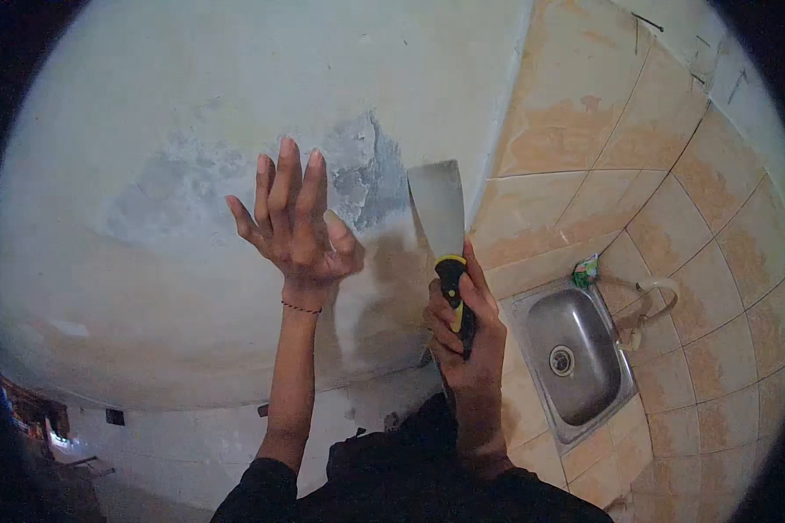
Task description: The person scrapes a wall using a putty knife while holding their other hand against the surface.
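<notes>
My left hand [295, 220] is raised with its fingers spread, the palm turned toward me, in front of a whitish wall [148, 105]. Just behind the fingers the wall has a grey patch [371, 170] where paint has come off. My right hand [464, 329] grips the black and yellow handle of a putty knife [439, 207]. Its wide metal blade points up, beside the grey patch and close to the wall's edge. A thin dark bracelet sits on my left wrist.
To the right, tan tiles [672, 218] cover the wall and counter. A steel sink [571, 353] is set in the tiled counter, with a green packet [586, 270] at its far corner and a tap [650, 292] beside it.
</notes>
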A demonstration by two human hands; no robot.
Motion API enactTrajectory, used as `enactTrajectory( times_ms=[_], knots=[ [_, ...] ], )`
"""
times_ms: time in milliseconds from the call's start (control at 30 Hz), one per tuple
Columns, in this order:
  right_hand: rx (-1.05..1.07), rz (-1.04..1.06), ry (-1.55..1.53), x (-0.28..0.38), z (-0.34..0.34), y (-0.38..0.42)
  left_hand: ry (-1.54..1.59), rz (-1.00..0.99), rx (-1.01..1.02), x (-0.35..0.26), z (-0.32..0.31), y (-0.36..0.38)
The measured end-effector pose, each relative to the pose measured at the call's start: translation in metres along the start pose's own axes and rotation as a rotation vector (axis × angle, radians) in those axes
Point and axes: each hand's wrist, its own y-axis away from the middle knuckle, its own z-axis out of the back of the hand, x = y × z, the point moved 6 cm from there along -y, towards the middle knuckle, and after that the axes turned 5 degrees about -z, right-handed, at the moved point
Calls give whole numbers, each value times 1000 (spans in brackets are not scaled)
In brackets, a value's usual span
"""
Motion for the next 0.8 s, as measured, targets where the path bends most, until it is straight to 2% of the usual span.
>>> enactTrajectory(
  times_ms=[133,233,333,433,633,800],
  knots=[
    [-19,-3,81,3,-1,-2,4,-15,-27,0,-2,1],
    [-25,11,-7,3,-5,-3,3,6,6,0,-1,2],
    [-69,9,141,2,-1,-1,0,3,3,4,-3,2],
    [22,37,132,4,-4,-1,12,-5,-9,4,-3,3],
    [38,20,-22,-3,1,-6,9,3,-10,4,-3,1],
    [56,18,-37,-3,0,-6,10,10,-13,5,-4,5]
  ],
)
